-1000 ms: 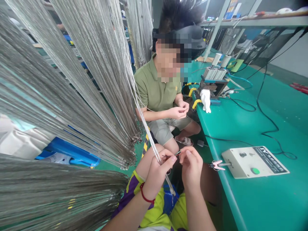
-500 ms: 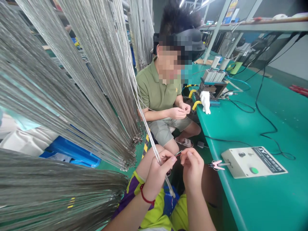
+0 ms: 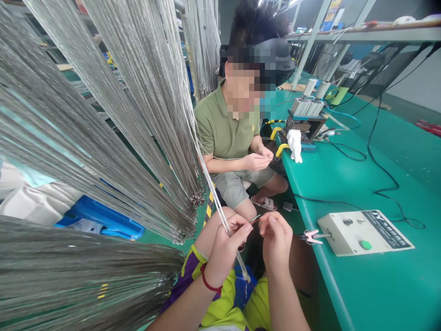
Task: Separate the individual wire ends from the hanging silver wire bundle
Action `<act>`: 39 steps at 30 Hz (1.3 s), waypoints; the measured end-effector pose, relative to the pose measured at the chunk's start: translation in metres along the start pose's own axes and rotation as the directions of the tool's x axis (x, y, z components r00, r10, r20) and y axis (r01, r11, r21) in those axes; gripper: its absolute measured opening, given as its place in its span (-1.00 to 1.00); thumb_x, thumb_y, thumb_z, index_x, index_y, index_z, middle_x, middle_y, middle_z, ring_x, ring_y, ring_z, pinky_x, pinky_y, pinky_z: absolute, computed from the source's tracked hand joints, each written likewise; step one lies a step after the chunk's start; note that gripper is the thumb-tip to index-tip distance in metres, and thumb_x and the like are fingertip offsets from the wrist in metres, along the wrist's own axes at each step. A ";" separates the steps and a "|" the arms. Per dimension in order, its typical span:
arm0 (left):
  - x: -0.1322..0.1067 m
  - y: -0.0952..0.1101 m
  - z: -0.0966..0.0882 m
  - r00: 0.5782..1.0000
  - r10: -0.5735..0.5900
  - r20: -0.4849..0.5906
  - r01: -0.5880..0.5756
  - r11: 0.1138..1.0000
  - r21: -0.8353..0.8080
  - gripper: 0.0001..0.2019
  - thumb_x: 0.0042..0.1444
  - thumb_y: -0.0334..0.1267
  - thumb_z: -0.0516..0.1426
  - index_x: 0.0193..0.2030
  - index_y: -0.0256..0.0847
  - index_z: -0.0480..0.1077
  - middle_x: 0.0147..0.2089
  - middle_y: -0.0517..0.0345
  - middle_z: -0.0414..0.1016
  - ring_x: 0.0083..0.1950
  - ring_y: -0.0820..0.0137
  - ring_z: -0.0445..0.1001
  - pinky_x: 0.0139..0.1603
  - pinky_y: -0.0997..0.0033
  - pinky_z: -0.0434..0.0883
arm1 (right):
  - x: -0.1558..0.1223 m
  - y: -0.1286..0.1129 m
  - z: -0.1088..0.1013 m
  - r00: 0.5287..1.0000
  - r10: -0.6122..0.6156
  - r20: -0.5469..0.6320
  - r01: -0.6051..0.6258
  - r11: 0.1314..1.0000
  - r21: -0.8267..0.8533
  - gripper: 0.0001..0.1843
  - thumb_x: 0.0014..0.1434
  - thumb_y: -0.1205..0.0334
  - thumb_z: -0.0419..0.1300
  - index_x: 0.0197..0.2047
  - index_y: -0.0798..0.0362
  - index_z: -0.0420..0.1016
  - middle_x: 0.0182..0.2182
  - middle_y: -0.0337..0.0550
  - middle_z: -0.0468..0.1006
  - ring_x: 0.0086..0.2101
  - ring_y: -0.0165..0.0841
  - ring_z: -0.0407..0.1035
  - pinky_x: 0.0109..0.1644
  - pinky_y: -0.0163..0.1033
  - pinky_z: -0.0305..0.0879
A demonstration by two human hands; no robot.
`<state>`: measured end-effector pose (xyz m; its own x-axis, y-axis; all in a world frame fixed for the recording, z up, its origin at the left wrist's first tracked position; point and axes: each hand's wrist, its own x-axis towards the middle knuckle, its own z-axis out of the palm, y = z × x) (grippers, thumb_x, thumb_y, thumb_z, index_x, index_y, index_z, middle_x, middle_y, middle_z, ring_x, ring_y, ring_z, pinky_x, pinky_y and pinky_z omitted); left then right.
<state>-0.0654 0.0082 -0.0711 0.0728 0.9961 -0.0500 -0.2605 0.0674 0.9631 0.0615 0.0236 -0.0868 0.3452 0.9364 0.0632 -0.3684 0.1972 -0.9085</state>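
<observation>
My left hand is closed round a thin clear-sheathed cable that comes down from the hanging bundles and runs on below my fist. My right hand is pinched close beside it, its fingertips on the fine wire ends sticking out between the two hands. Both hands are held over my lap, just left of the green bench edge. A red cord is tied round my left wrist.
Dense bundles of silvery cables hang across the left. A green workbench on the right carries a beige control box with a pink clip, black leads and a small machine. A person in an olive shirt sits opposite, hands together.
</observation>
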 end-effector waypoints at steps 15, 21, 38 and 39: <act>0.001 0.000 -0.001 1.000 -0.015 -0.006 0.015 1.000 0.007 -0.76 0.24 -0.10 0.29 -0.31 -0.22 0.46 -0.45 0.26 0.33 -0.44 0.49 0.23 -0.44 0.48 0.18 | 0.001 0.002 -0.001 1.000 0.019 0.007 -0.019 1.000 0.005 -0.71 0.25 0.09 0.27 -0.44 0.07 0.58 -0.63 -0.30 0.35 -0.58 -0.46 0.16 -0.48 -0.31 0.01; 0.001 0.000 -0.001 1.000 -0.018 -0.008 0.018 1.000 0.021 -0.75 0.24 -0.09 0.28 -0.31 -0.23 0.46 -0.45 0.25 0.33 -0.45 0.48 0.22 -0.46 0.49 0.16 | 0.003 0.003 0.001 1.000 0.030 0.001 -0.030 1.000 0.006 -0.71 0.24 0.10 0.27 -0.44 0.07 0.59 -0.65 -0.30 0.34 -0.59 -0.47 0.16 -0.48 -0.32 0.02; 0.001 0.000 0.000 0.999 -0.034 -0.004 0.034 0.999 0.005 -0.73 0.22 -0.05 0.30 -0.30 -0.21 0.47 -0.44 0.26 0.31 -0.44 0.48 0.22 -0.44 0.47 0.17 | 0.003 0.005 0.001 0.999 0.036 0.010 -0.036 0.999 0.000 -0.70 0.23 0.07 0.28 -0.45 0.07 0.59 -0.65 -0.30 0.33 -0.59 -0.46 0.15 -0.49 -0.31 0.03; 0.001 0.001 0.000 0.999 -0.034 -0.004 0.034 0.999 0.005 -0.73 0.22 -0.05 0.30 -0.30 -0.21 0.47 -0.44 0.26 0.31 -0.44 0.48 0.22 -0.44 0.46 0.17 | 0.003 0.005 0.001 0.999 0.037 0.010 -0.037 0.999 -0.003 -0.70 0.23 0.06 0.28 -0.45 0.07 0.59 -0.65 -0.30 0.33 -0.59 -0.46 0.14 -0.49 -0.31 0.02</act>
<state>-0.0658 0.0088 -0.0706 0.0775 0.9935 -0.0837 -0.2527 0.1007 0.9623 0.0602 0.0278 -0.0904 0.3231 0.9457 0.0338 -0.3778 0.1617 -0.9117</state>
